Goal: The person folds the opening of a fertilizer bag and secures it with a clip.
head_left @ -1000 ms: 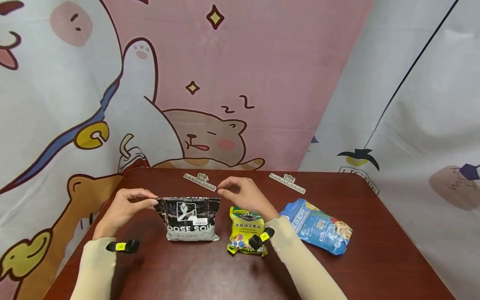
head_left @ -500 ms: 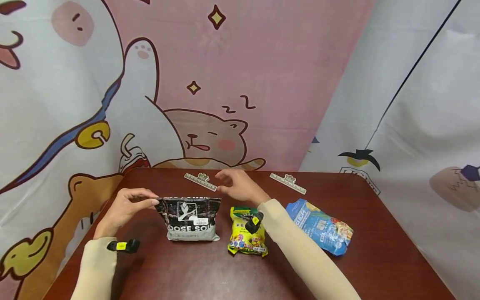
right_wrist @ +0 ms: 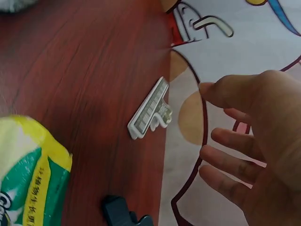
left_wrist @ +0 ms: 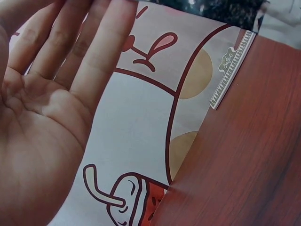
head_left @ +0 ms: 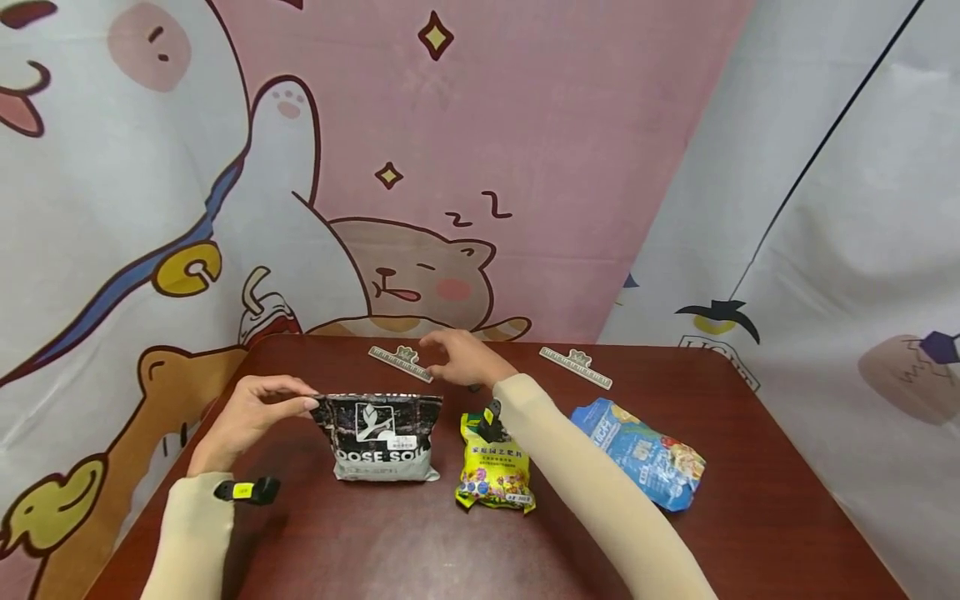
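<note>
My left hand (head_left: 251, 412) pinches the top left corner of a black and silver soil bag (head_left: 375, 462), which stands upright on the table. Only the bag's dark edge (left_wrist: 211, 12) shows in the left wrist view. With its fingers relaxed and apart, my right hand (head_left: 468, 360) hovers near the back of the table, just right of a pale clip with a piano-key pattern (head_left: 401, 362). The right wrist view shows that clip (right_wrist: 149, 112) lying on the wood, apart from the fingertips. Nothing is in the right hand.
A yellow fertilizer bag (head_left: 495, 475) lies below the right forearm, with a black clip (right_wrist: 123, 212) behind it. Farther right are a blue bag (head_left: 652, 462), partly covered by the sleeve, and a second pale clip (head_left: 576, 367). A cartoon-printed cloth (head_left: 555, 167) hangs behind the table (head_left: 360, 542).
My right hand has moved away from the bag's top right side, back toward the left pale clip, its fingers spreading. The left hand keeps its pinch on the soil bag, unmoved.
</note>
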`<state>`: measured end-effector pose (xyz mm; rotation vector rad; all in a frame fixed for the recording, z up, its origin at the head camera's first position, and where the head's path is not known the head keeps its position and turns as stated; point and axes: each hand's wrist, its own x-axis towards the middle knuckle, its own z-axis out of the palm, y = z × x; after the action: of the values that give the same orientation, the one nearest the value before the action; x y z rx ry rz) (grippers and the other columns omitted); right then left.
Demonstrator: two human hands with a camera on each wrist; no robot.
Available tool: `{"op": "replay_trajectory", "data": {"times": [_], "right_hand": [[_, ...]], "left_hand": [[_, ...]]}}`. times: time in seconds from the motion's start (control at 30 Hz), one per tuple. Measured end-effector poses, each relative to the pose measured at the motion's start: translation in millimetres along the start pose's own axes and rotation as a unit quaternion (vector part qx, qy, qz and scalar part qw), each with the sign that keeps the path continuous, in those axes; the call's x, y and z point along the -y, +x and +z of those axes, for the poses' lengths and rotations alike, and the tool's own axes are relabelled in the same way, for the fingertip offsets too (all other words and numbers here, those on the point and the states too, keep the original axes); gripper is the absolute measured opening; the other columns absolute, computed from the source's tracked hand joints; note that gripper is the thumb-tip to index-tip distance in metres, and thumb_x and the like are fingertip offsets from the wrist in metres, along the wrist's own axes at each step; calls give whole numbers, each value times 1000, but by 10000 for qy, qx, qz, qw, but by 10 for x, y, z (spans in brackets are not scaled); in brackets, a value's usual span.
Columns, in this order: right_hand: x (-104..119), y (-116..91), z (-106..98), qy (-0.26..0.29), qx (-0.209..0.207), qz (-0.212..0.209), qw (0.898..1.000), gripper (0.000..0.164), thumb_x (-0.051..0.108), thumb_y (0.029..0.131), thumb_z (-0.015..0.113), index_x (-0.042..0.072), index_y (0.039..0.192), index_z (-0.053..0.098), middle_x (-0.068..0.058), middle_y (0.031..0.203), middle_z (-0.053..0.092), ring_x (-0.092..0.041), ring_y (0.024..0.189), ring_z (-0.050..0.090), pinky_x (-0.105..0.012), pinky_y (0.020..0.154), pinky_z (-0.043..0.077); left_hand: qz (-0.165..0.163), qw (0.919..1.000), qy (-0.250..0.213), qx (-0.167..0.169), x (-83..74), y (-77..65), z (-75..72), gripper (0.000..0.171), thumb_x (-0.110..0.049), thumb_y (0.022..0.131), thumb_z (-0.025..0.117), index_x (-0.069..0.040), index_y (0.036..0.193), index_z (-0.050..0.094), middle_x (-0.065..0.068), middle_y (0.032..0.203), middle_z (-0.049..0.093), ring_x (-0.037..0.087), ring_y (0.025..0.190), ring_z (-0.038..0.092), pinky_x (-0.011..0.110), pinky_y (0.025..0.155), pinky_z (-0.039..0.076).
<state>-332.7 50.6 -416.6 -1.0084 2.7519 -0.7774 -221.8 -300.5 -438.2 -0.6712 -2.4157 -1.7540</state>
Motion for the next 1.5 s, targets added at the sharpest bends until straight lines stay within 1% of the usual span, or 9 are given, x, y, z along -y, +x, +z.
{"op": "replay_trajectory", "data": {"times": [0.1,0.27,0.53,0.9,1.13,1.23,1.37,1.43,1.5], "right_hand": [[-38,82,26,-114,91,78,9999,51,19,96,73,11,144,57,-9,147,58,-35,136,55,-47,111,48],[-64,218,92,-436,249,289,9983,57,22,96,73,13,149,52,-5,153,53,-28,144,48,-45,117,43],[-67,475,236,-1153,405,207,9923,67,28,96,73,16,155,44,-3,160,46,-24,150,40,-42,123,35],[-118,720,361,-1523,744,370,9848,69,30,95,73,18,156,43,0,159,47,-21,148,43,-39,120,39],[-183,797,445,-1594,836,697,9812,71,31,97,72,17,159,39,-3,161,45,-22,148,43,-39,119,41],[-195,832,481,-1679,839,677,9799,71,31,97,71,16,159,39,-4,160,46,-22,147,45,-39,117,42],[-207,873,529,-1903,883,597,9759,71,32,98,70,14,159,38,-5,160,47,-23,145,48,-39,116,44],[-211,886,551,-2011,888,562,9739,67,31,99,68,13,157,41,-4,158,49,-22,142,51,-38,114,45],[-211,888,570,-2054,888,517,9733,59,29,99,68,13,153,49,-4,150,57,-20,132,58,-36,109,49]], "left_hand": [[-32,10000,52,-19,-8,6,-6,13,-4,92,75,0,104,76,1,91,77,32,77,75,34,72,62],[-71,10000,50,-27,-19,18,-11,13,-4,92,75,0,103,76,0,90,76,27,76,75,32,72,62],[-132,9997,180,-36,-51,12,-18,13,-7,93,75,-1,105,77,0,90,76,25,76,74,30,72,60],[-145,9998,136,-8,-68,15,-22,13,-6,92,75,0,104,77,0,90,76,21,75,74,30,72,61],[-203,9996,214,29,-90,13,-2,14,-9,92,76,-2,105,77,-1,91,76,19,75,73,30,72,60],[-183,9996,204,12,-74,4,-2,13,-7,92,76,-2,104,77,-1,90,76,18,75,73,30,72,60],[-128,9998,132,3,-46,-5,-1,12,-6,92,75,-2,103,77,0,90,76,22,76,74,30,71,61],[-121,9999,98,12,-37,-9,2,12,-5,92,75,-1,103,77,0,90,76,24,76,74,31,72,61],[-120,9999,88,20,-30,-16,7,12,-5,92,75,-1,104,77,1,91,76,24,76,74,31,72,61]]}}
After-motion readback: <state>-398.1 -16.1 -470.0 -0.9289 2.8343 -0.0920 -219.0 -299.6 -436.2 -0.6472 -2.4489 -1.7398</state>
